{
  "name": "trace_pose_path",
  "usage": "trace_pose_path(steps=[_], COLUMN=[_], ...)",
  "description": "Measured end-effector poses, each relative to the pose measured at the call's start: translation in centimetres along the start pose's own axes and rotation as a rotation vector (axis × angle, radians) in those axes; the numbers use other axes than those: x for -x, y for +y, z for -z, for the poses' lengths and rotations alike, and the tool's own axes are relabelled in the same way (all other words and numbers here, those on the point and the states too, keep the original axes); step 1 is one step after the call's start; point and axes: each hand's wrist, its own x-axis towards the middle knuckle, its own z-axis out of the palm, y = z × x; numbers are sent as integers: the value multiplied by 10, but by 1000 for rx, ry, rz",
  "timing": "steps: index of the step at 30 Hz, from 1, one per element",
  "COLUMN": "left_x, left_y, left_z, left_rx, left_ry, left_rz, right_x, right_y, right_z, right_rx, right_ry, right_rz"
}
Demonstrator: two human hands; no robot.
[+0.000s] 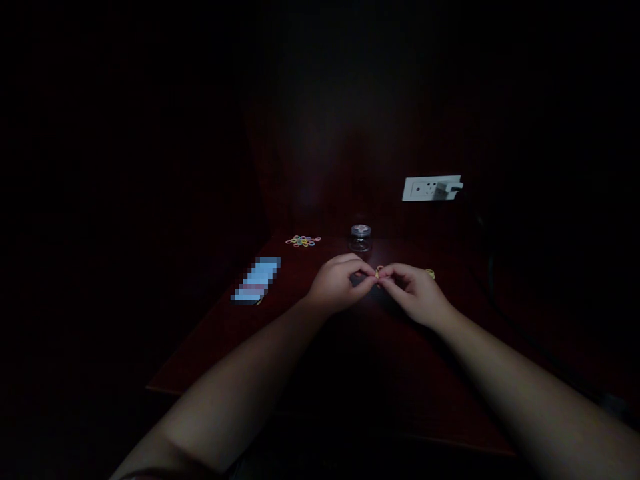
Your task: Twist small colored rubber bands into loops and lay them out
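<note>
My left hand (340, 283) and my right hand (416, 292) meet above the dark red table (320, 373), thumbs and forefingers pinched. Between their fingertips is a small yellow band (377, 274), held by both hands and partly covered. A pinkish band (381, 268) shows just behind the fingertips. Behind my right hand, a yellow-green band (430, 273) is partly in view. Several small coloured bands (303, 241) lie in a loose group at the back left of the table. A clear jar (361, 239) with a patterned lid stands behind my hands.
A phone (257, 280) with a lit, blurred screen lies near the table's left edge. On the back wall is a white socket panel (425, 189) with a plug in it. A dark cable (491, 267) hangs down at the right. The surroundings are very dark.
</note>
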Motion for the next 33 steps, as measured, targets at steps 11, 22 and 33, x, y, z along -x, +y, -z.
trace_pose_path(steps=[11,22,33], left_x=[-1,0,0], left_y=[-3,-7,-1], left_z=[-1,-1,0], left_rx=[-66,-122,-82], left_ry=[-17,-43,-46], left_rz=[9,38,73], right_x=[-1,1,-1], right_y=[-1,0,-1], right_z=[1,1,2], right_rx=[63,81,102], right_ry=[-44,-83,45], right_rz=[19,48,41])
